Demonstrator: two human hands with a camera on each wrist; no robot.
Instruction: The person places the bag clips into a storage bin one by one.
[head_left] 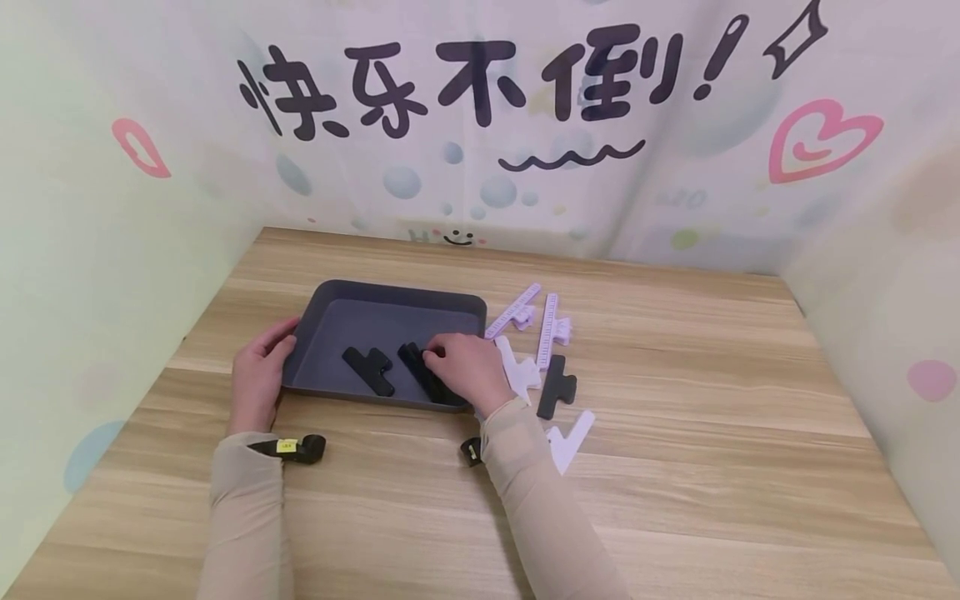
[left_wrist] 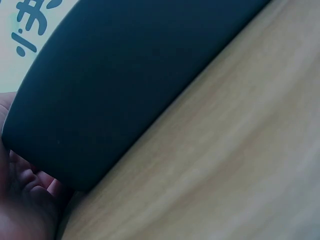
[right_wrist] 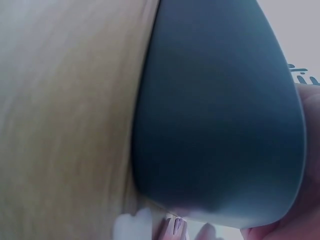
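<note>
A dark grey rectangular tray [head_left: 375,321] stands on the wooden table. At its left end my left hand [head_left: 257,375] grips the side; in the left wrist view curled fingers show beyond the tray's wall [left_wrist: 100,95]. My right hand [head_left: 472,367] reaches over the right end of the tray and pinches a black clip [head_left: 418,371] near the tray floor. Part of that clip is hidden by the fingers. Another black clip [head_left: 369,372] lies in the tray to its left. The tray's outer wall [right_wrist: 215,115] fills much of the right wrist view.
Right of the tray lie two lilac clips [head_left: 514,312] [head_left: 551,330], two white clips [head_left: 517,371] [head_left: 573,442] and a black clip [head_left: 557,387]. A printed curtain [head_left: 465,183] hangs behind the table [head_left: 712,500] and along both sides.
</note>
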